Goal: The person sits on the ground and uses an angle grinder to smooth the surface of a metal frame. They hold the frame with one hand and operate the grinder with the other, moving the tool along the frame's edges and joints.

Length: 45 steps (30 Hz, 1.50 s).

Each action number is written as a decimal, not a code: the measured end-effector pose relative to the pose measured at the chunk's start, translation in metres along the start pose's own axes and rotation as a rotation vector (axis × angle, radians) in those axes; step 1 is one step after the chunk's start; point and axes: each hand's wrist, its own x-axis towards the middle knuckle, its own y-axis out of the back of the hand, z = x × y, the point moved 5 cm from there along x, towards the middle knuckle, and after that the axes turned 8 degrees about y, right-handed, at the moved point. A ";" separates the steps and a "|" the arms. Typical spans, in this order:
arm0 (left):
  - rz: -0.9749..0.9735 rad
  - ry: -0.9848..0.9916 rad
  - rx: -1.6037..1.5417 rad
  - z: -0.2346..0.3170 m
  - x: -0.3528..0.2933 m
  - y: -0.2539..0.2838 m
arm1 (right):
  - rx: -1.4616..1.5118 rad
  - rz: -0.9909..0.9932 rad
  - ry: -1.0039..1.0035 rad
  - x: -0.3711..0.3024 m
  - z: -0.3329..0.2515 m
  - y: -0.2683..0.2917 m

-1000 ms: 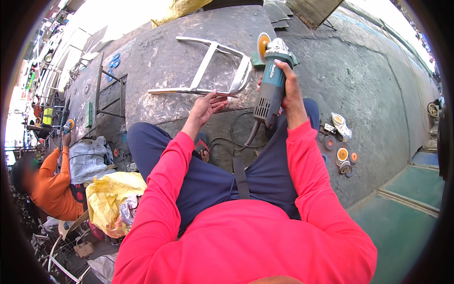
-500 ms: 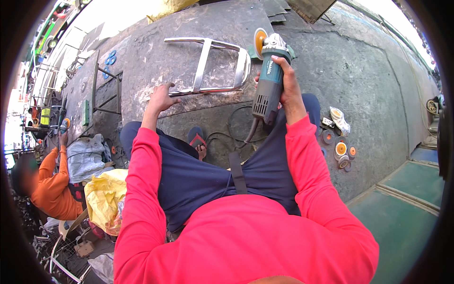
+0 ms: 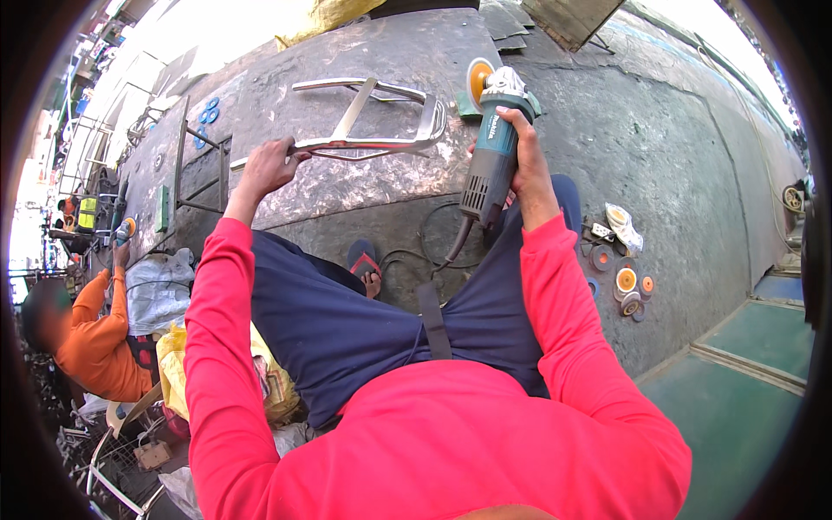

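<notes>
My left hand [image 3: 271, 166] is closed around the near rail of a shiny bent metal frame [image 3: 351, 113], at its left part. This U-shaped tube frame has a flat crossbar, and its rounded end points right. My right hand [image 3: 524, 156] grips the body of a teal and black angle grinder [image 3: 492, 160]. An orange and white disc [image 3: 479, 82] sits on the grinder's head, facing left. The grinder's cord [image 3: 459, 238] hangs from its lower end toward my legs. Some fingers of my right hand are hidden behind the tool.
Loose grinding discs [image 3: 626, 282] lie on the floor at the right, beside a crumpled white packet [image 3: 622, 227]. A dark metal stand [image 3: 201, 165] is at the left, near blue discs [image 3: 208, 113]. A person in orange [image 3: 100, 325] works at far left. Yellow sacking [image 3: 277, 381] lies beside me.
My left hand has gone from open fingers at the metal frame to a grip on its rail. The frame has shifted left and tilted. The grinder has barely moved.
</notes>
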 end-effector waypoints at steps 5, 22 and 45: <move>0.076 0.120 0.053 -0.002 -0.014 0.054 | -0.020 -0.025 -0.002 -0.005 -0.001 -0.003; 0.042 0.246 -0.115 0.031 -0.083 0.025 | -0.587 -0.160 0.044 -0.026 0.031 -0.029; 0.131 0.254 -0.226 0.035 -0.101 0.008 | -1.025 -0.280 0.111 -0.026 0.052 -0.094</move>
